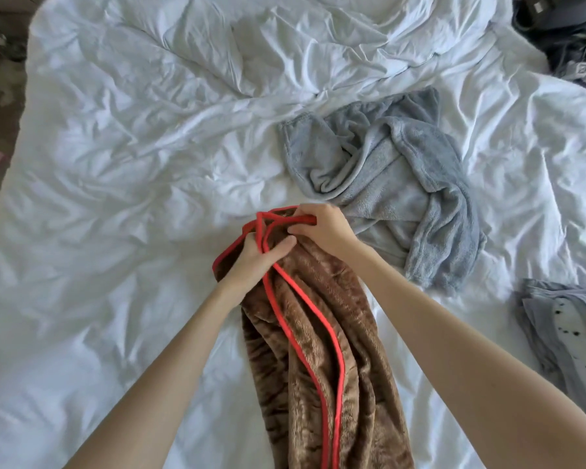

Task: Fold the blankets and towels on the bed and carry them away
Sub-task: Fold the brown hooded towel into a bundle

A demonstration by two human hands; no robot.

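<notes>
Both hands, left [251,257] and right [322,226], grip the top of a brown blanket [322,367] above the bed [115,164]. A grey towel [386,177] lies crumpled just beside.

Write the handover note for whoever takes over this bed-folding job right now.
Left hand grips the red-trimmed brown blanket by its edge; right hand pinches the same edge just beyond.
The blanket hangs bunched, not yet folded.
Grey fleece blanket lies crumpled on the bed, untouched.
A folded grey pile sits at the right edge of view.
Left: fold both blankets, carry everything away.
</notes>
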